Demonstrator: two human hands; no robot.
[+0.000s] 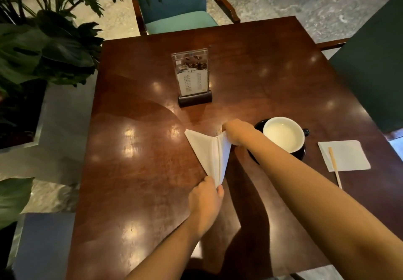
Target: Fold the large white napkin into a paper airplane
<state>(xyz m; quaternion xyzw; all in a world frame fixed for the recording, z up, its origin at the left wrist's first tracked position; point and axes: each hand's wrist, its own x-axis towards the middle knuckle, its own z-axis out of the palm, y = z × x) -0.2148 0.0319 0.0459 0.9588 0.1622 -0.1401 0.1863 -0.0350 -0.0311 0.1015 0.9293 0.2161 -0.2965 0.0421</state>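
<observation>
The large white napkin (207, 153) lies near the middle of the dark wooden table (135, 170), folded into a long triangle with its point toward me. My left hand (206, 201) pinches that near point. My right hand (236, 131) grips the far right corner and lifts the right flap up off the table along a centre crease. The left flap lies flat, its far corner pointing left.
A cup of pale drink (283, 133) on a dark saucer stands just right of my right hand. Farther right lies a small white napkin (346, 155) with a wooden stirrer (335, 168). A menu stand (193, 77) is behind. Chairs and plants surround the table.
</observation>
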